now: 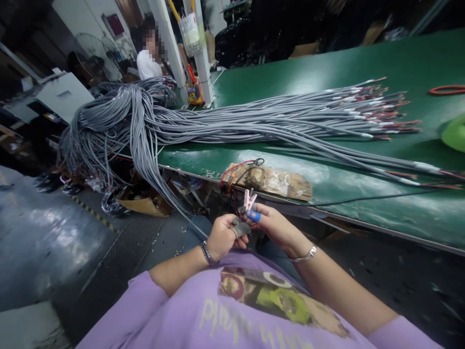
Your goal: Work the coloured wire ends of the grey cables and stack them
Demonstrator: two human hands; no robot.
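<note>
My left hand [223,236] is closed in front of my body, with dark grey covers on its fingertips. A grey cable [196,227] drops from the bundle over the table edge and runs into this hand. My right hand [273,224] is pinched close beside it, the fingertips of both nearly meeting; blue tape wraps one finger. A pink clip [249,199] stands upright right at the right fingertips; whether the hand grips it, I cannot tell. What lies between the right fingers is hidden.
A large bundle of grey cables [232,118] with stripped coloured ends lies across the green table [363,213]. A worn wooden board [269,180] with red and black wires sits at the near edge. A white post [203,72] stands behind; a person [148,63] is beyond it.
</note>
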